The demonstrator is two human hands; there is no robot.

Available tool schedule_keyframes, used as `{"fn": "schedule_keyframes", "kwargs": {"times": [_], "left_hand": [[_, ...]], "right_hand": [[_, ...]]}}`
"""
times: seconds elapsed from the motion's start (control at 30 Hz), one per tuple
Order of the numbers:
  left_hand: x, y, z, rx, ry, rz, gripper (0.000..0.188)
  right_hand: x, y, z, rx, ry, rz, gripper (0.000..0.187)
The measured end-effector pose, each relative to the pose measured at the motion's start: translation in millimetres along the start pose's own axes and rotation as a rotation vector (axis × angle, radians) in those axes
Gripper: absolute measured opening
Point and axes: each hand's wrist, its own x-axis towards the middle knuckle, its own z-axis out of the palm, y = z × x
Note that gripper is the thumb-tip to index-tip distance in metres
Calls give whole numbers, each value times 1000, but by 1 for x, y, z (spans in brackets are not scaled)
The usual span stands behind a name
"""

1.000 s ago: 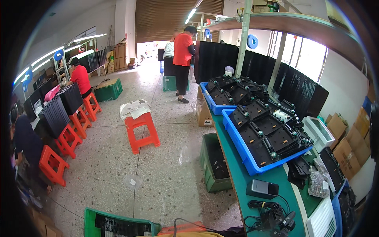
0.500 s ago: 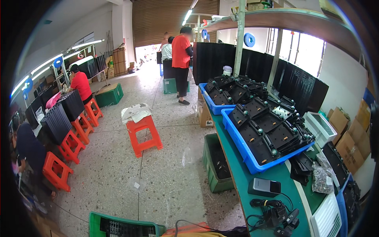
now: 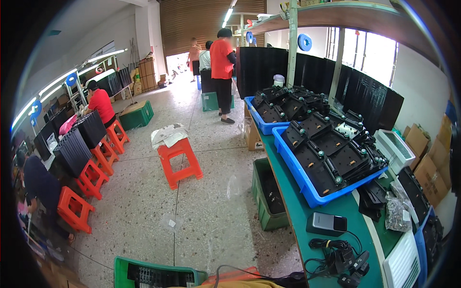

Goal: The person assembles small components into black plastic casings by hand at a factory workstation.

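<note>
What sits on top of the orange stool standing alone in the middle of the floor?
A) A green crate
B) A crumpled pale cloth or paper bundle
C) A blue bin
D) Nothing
B: a crumpled pale bundle lies across the seat of the orange stool.

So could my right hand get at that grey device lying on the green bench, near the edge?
Probably yes. The grey device lies flat on the green bench with nothing on top of it; only the black cables sit beside it. Neither hand is in view, though.
</note>
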Motion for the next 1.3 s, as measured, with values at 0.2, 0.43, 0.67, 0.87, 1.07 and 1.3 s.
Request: {"fn": "schedule_keyframes", "kwargs": {"times": [0.2, 0.43, 0.67, 0.87, 1.07, 1.3], "left_hand": [[-1, -2, 4, -26, 25, 1, 35], [-3, -2, 4, 11, 75, 16, 32], [-1, 2, 2, 18, 10, -2, 31], [-1, 0, -1, 8, 38, 0, 31], [0, 1, -6, 5, 20, -14, 29], [3, 2, -9, -42, -77, -23, 33]], "right_hand": [[4, 4, 4, 25, -64, 50, 45], [-3, 24, 31, 3, 47, -31, 45], [-6, 23, 30, 0, 92, -59, 45], [-4, 19, 28, -21, 48, -31, 45], [1, 5, 12, 31, 38, -22, 45], [0, -1, 6, 91, -36, 101, 42]]}}
